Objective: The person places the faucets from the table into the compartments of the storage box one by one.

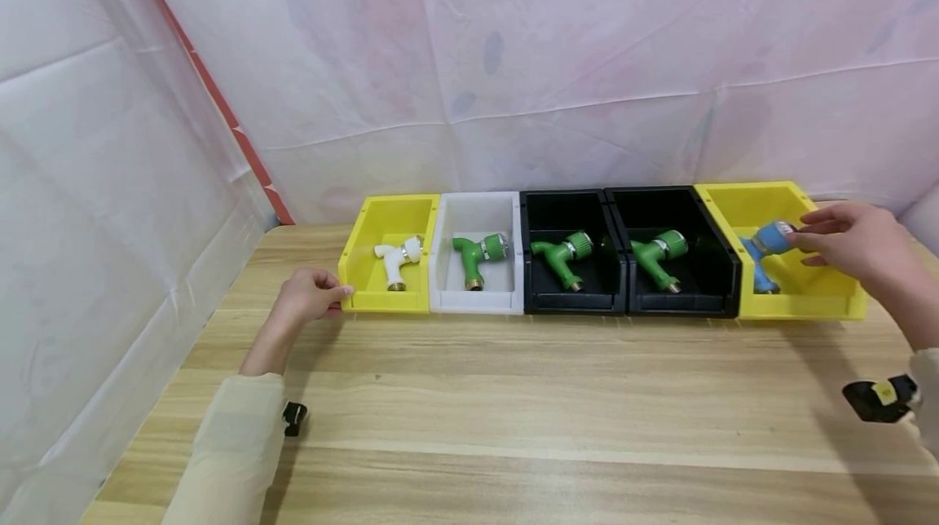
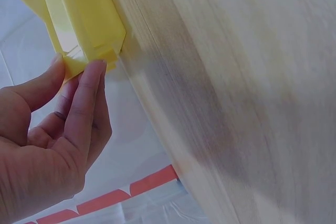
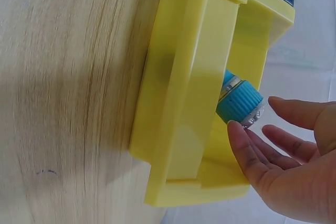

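My left hand pinches the front left corner of the leftmost yellow bin, thumb and fingertips on its edge in the left wrist view. A white tap lies in that bin. Over the rightmost yellow bin, my right hand reaches toward a blue tap lying inside. In the right wrist view, the thumb stands apart from the tap's ribbed blue knob, and the other fingers are loosely bent close by it. Part of that tap's body is hidden behind the bin's front wall there.
Between the yellow bins stand a white bin and two black bins, each with a green tap. The row sits on a wood-grain table before a pale plastic sheet. A red strip runs along the sheeting's left side.
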`<state>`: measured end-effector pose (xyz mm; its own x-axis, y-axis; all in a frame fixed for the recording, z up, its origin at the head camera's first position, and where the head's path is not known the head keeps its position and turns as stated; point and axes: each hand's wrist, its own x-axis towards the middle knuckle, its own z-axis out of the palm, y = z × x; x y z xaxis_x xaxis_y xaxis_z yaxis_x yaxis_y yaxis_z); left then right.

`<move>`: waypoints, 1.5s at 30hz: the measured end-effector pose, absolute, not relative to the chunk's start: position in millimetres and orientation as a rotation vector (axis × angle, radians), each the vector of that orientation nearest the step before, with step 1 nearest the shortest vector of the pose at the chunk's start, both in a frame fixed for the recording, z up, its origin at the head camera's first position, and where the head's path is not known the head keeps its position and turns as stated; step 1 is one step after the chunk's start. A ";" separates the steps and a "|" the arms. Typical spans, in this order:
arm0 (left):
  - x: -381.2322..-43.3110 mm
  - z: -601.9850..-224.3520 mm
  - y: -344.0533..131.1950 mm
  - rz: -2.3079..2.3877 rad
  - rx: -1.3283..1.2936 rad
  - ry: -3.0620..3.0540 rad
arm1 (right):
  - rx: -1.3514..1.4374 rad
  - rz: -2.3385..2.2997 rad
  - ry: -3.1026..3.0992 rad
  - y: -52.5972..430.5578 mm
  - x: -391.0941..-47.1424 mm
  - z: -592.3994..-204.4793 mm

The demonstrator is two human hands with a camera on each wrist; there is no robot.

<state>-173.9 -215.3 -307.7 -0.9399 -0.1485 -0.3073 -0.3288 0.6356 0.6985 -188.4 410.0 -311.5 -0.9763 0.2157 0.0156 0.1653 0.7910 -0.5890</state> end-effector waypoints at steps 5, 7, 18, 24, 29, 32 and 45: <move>-172.7 -306.8 -215.3 1.202 -0.381 2.634 | -0.348 0.951 -2.885 421.2 -193.0 -320.5; -172.5 -307.0 -215.3 1.208 -0.376 2.634 | -0.353 0.984 -2.871 431.6 -197.8 -329.1; -174.3 -310.1 -214.4 1.214 -0.401 2.629 | -0.314 1.076 -2.840 408.4 -175.8 -306.9; -174.1 -309.9 -212.4 1.227 -0.389 2.630 | -0.332 1.101 -2.845 403.0 -169.3 -298.9; -174.4 -309.8 -210.9 1.240 -0.396 2.627 | -0.346 1.168 -2.785 418.5 -174.9 -310.0; -175.2 -310.1 -210.7 1.239 -0.399 2.631 | -0.340 1.209 -2.765 418.3 -172.1 -309.8; -177.3 -312.5 -212.5 1.231 -0.404 2.637 | -0.202 1.442 -2.717 396.9 -149.3 -295.6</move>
